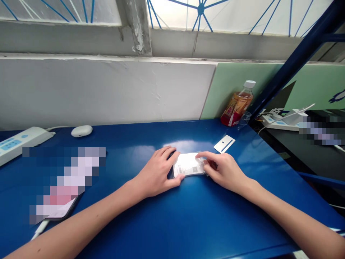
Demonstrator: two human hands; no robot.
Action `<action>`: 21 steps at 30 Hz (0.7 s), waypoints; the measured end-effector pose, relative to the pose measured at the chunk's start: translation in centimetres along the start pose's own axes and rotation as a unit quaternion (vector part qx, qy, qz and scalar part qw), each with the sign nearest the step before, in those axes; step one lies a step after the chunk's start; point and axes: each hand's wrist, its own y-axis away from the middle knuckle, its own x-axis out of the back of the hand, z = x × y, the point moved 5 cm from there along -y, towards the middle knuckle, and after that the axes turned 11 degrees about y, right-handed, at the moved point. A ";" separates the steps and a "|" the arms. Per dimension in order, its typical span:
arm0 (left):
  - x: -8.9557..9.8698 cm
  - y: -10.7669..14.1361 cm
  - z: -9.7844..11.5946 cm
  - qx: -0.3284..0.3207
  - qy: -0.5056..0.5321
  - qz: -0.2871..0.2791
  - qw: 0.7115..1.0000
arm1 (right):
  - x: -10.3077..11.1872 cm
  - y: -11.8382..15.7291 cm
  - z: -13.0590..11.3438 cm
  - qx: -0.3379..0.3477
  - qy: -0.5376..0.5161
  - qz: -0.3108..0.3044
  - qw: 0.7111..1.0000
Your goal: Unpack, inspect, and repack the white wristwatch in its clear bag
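Observation:
On the blue desk (pixel 151 223) lies a small flat white packet (pixel 188 164) in clear plastic wrap, with fine print and a square code on its face. My left hand (pixel 161 171) holds its left end, thumb at the near edge and fingers around the far left corner. At the right end, my right hand (pixel 225 169) has its index finger stretched over the top edge. Its thumb and curled fingers pinch the wrap there. Just beyond that hand, a white card (pixel 224 144) with a dark stripe lies flat.
A bottle (pixel 237 104) of reddish drink leans at the back right, near a blue metal post (pixel 293 61). On the left are a power strip (pixel 25 142), a white earbud case (pixel 82 131) and a blurred phone (pixel 67 194) with a cable.

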 end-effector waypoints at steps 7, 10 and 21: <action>-0.1 0.0 0.1 0.003 0.003 -0.004 1.000 | -0.2 -0.2 1.2 -0.070 -0.061 0.029 0.995; 0.0 0.0 0.1 0.008 0.009 -0.002 1.000 | -0.2 -0.3 1.8 -0.086 -0.064 0.016 0.994; 0.1 0.1 0.5 0.027 -0.012 -0.007 1.000 | 0.9 -0.7 1.4 0.083 0.014 0.017 0.996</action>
